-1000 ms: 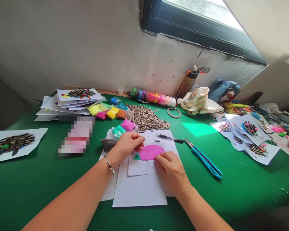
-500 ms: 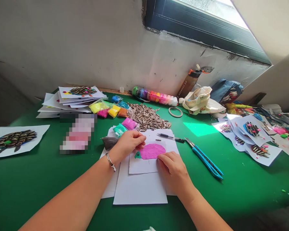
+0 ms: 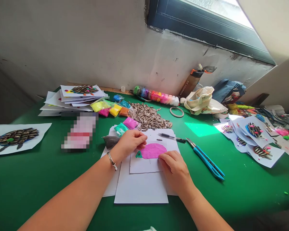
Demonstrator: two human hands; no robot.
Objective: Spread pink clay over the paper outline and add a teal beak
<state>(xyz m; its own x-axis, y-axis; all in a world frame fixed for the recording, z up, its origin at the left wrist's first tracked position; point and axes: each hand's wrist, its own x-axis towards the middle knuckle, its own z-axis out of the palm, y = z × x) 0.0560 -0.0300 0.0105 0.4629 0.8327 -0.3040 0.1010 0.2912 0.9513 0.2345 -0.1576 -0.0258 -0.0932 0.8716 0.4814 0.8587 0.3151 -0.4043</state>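
Note:
A flattened pink-purple clay shape (image 3: 153,150) with a small green clay head (image 3: 139,155) lies on a small white sheet of paper (image 3: 141,167), above pen-drawn legs. My left hand (image 3: 132,141) is pinched closed just over the shape's upper left edge; what its fingertips hold, if anything, is hidden. At the shape's right edge my right hand (image 3: 174,165) rests on the paper with thumb and fingers together; its fingertips touch the clay's edge, and I cannot make out anything between them. A single sunflower seed (image 3: 159,140) lies above the clay, below a black pen (image 3: 171,138).
Behind the paper stand a pile of sunflower seeds (image 3: 148,116) and bagged coloured clay (image 3: 115,110). A blue utility knife (image 3: 207,162) with its blade out lies right. Stacked seed pictures (image 3: 80,90) are back left; others (image 3: 254,130) lie right. A brown bottle (image 3: 191,83) leans near the wall.
Both hands keep nearly the same pose at the clay. The whole view has shifted slightly, and another person's hand at the right edge is out of view now.

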